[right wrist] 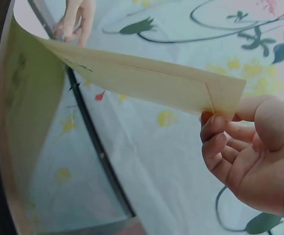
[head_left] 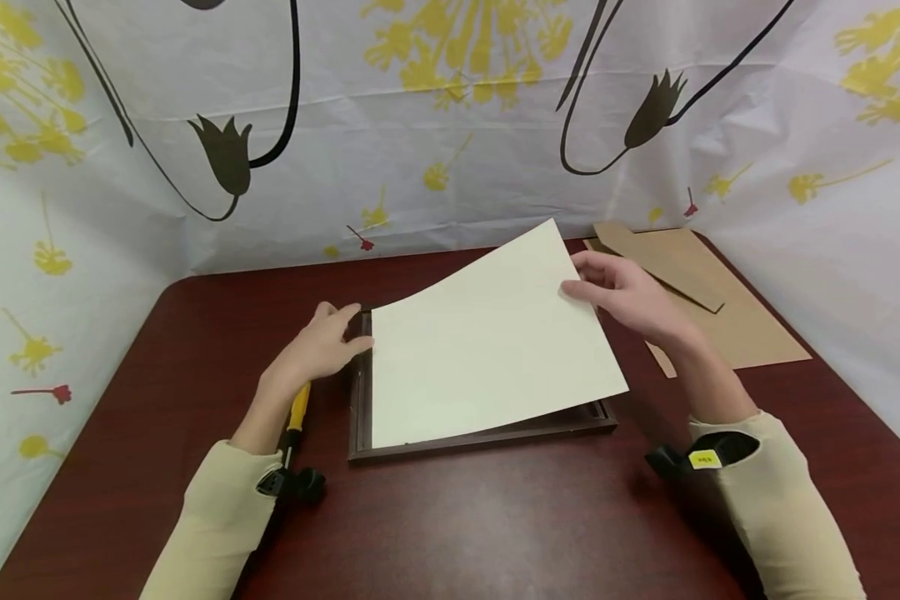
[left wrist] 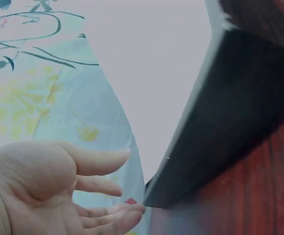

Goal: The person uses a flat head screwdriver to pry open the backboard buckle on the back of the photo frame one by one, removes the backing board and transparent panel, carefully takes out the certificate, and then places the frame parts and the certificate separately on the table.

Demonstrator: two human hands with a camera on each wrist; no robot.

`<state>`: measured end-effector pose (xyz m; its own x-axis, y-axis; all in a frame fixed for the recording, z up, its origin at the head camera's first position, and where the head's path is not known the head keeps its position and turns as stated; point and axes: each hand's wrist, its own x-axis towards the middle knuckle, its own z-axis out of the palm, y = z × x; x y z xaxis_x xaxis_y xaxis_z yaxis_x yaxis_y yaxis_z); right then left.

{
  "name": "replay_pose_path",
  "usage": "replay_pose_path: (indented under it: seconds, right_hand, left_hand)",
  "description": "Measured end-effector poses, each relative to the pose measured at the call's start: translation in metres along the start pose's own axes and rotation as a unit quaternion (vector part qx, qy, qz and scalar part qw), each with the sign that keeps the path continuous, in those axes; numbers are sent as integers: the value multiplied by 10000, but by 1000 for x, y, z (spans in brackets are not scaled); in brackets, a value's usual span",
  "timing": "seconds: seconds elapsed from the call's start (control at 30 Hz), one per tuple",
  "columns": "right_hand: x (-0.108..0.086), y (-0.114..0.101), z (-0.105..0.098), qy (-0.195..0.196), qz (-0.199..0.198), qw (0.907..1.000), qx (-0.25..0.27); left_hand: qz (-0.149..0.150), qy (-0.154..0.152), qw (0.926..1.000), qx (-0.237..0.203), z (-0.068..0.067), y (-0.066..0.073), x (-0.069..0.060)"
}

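A large cream-white sheet [head_left: 487,342] lies over a dark picture frame [head_left: 495,440], its left edge inside the frame and its right side raised. My right hand [head_left: 622,296] pinches the raised right edge between thumb and fingers. In the right wrist view the sheet [right wrist: 142,81] bends upward, its tan underside showing above the open frame, and the right hand [right wrist: 254,152] grips its end. At the frame's left side my left hand [head_left: 318,346] has its fingers extended, thumb close to the sheet's edge. The left wrist view shows the left hand's [left wrist: 59,186] fingertips at the frame's corner.
Brown cardboard pieces [head_left: 750,329] lie at the table's back right. A tool with a yellow handle [head_left: 298,408], partly hidden by the left forearm, lies left of the frame. A patterned white sheet [head_left: 435,225] surrounds the dark red table [head_left: 450,533] at the back and sides.
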<state>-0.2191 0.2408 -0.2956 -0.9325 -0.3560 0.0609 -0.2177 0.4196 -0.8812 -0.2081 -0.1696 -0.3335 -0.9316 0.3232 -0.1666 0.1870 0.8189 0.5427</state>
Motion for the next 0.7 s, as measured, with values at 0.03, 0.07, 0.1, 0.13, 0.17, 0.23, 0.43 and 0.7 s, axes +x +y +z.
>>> replay_pose_path:
  seconds: [0.03, 0.07, 0.1, 0.13, 0.17, 0.23, 0.43, 0.7]
  right_hand:
    - [-2, -4, 0, 19, -70, 10000, 55]
    - [-3, -8, 0, 49, -173, 9998, 60]
    - [-5, -11, 0, 80, -278, 9996, 69]
    - [-6, -15, 1, 110, -382, 9992, 67]
    - [-8, -18, 1, 138, -497, 9987, 53]
    - [-11, -25, 4, 149, -734, 9972, 7]
    - [-22, -45, 14, -41, -1240, 9922, -84]
    - [-37, -65, 30, -175, -1894, 9805, -489]
  left_hand:
    - [25, 120, 9999, -5, -1, 2, -1]
    - [67, 251, 9997, -9, -2, 3, -1]
    - [133, 376, 9992, -23, -2, 4, -1]
    - [210, 498, 9985, -39, -3, 6, -1]
    - [286, 616, 9977, -48, -3, 8, -2]
    - [443, 805, 9957, -102, -3, 14, -3]
    - [832, 1306, 9874, -320, -2, 36, -12]
    - [1562, 1838, 9682, -658, -3, 75, -33]
